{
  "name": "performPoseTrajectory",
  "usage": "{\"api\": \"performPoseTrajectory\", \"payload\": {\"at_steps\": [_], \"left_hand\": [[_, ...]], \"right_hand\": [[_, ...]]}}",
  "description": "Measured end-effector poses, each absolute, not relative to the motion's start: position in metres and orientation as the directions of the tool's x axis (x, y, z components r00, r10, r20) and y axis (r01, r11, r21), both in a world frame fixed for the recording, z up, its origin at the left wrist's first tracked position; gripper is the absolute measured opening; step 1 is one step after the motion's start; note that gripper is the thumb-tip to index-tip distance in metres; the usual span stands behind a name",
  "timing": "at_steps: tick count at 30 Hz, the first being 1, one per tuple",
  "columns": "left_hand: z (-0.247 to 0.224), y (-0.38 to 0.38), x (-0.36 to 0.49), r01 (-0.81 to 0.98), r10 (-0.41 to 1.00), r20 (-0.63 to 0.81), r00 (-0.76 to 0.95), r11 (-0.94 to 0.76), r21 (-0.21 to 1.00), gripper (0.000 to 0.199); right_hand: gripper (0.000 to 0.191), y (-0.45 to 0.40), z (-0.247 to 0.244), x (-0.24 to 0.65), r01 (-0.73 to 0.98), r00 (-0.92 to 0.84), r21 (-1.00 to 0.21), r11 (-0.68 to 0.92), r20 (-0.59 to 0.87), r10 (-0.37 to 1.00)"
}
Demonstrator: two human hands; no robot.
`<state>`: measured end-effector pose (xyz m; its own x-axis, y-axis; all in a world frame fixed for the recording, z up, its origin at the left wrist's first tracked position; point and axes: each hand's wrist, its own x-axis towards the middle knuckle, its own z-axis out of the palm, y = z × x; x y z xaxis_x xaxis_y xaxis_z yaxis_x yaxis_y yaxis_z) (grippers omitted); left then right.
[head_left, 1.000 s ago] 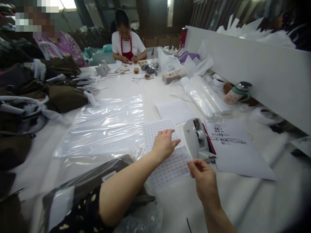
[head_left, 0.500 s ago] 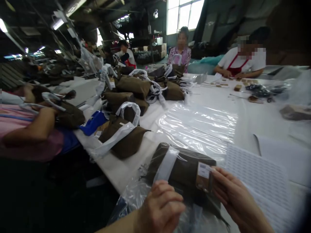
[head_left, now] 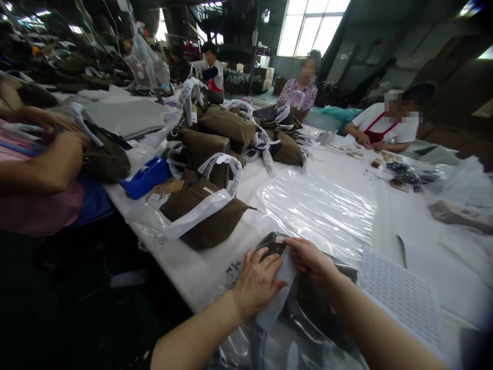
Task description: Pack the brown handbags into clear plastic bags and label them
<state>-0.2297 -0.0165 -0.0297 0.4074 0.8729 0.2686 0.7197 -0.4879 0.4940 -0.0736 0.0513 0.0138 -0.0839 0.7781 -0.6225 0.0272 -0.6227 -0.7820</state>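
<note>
Head view shows the left hand (head_left: 257, 282), fingers spread, on a plastic-wrapped bag (head_left: 318, 304) lying on the counter (head_left: 396, 210), and the right hand (head_left: 308, 259), grip unclear, touching a small white label (head_left: 279, 239).

A workshop, by the look of a factory floor where bags are made up and packed. Near-identical brown bags (head_left: 227, 131) with white-wrapped handles crowd a long white table (head_left: 395, 210), beside flat clear plastic (head_left: 316, 205), a blue tape dispenser (head_left: 148, 177) and, at lower right, a sheet of printed labels (head_left: 400, 298). Several people work around it, one at right in a red apron (head_left: 373, 131). Dark goods (head_left: 69, 64) heap up at upper left under strip lights (head_left: 40, 13); cardboard boxes (head_left: 264, 74) stand below a tall window (head_left: 308, 23) at top centre.
</note>
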Motion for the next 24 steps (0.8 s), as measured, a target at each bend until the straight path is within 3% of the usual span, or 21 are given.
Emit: {"api": "performPoseTrajectory", "payload": {"at_steps": [8, 11, 13, 14, 16, 18, 19, 21, 24], "left_hand": [[-0.028, 0.014, -0.243, 0.714, 0.844, 0.292, 0.45, -0.536, 0.45, 0.034], [-0.034, 0.025, -0.241, 0.698, 0.828, 0.265, 0.495, -0.56, 0.447, 0.036], [-0.036, 0.031, -0.239, 0.682, 0.819, 0.253, 0.516, -0.571, 0.457, 0.036], [-0.037, 0.034, -0.238, 0.673, 0.814, 0.251, 0.524, -0.576, 0.464, 0.035], [-0.037, 0.039, -0.239, 0.65, 0.804, 0.253, 0.539, -0.587, 0.483, 0.034], [-0.038, 0.036, -0.248, 0.629, 0.809, 0.26, 0.527, -0.577, 0.521, 0.033], [-0.039, 0.03, -0.256, 0.628, 0.83, 0.259, 0.495, -0.547, 0.553, 0.032], [-0.045, 0.009, -0.28, 0.648, 0.913, 0.21, 0.351, -0.399, 0.649, 0.034], [-0.061, -0.034, -0.317, 0.599, 0.986, 0.02, 0.166, -0.117, 0.792, 0.046]], "right_hand": [[0.029, 0.055, 0.007, -0.075, 0.07, -0.05, -0.77, -0.635, -0.638, 0.768], [0.032, 0.057, 0.008, -0.073, 0.255, -0.065, -0.786, -0.563, -0.595, 0.801], [0.03, 0.057, 0.01, -0.071, 0.535, -0.055, -0.777, -0.333, -0.425, 0.903], [0.028, 0.056, 0.012, -0.069, 0.688, -0.076, -0.71, -0.152, -0.279, 0.957], [0.023, 0.055, 0.014, -0.067, 0.878, -0.245, -0.425, 0.222, 0.0, 0.969], [0.023, 0.054, 0.018, -0.064, 0.886, -0.432, -0.139, 0.442, 0.094, 0.897], [0.025, 0.054, 0.02, -0.063, 0.868, -0.487, -0.055, 0.493, 0.094, 0.868], [0.033, 0.055, 0.025, -0.063, 0.864, -0.502, 0.007, 0.504, 0.114, 0.858], [0.058, 0.051, 0.028, -0.081, 0.766, -0.623, -0.131, 0.63, 0.095, 0.777]]}}
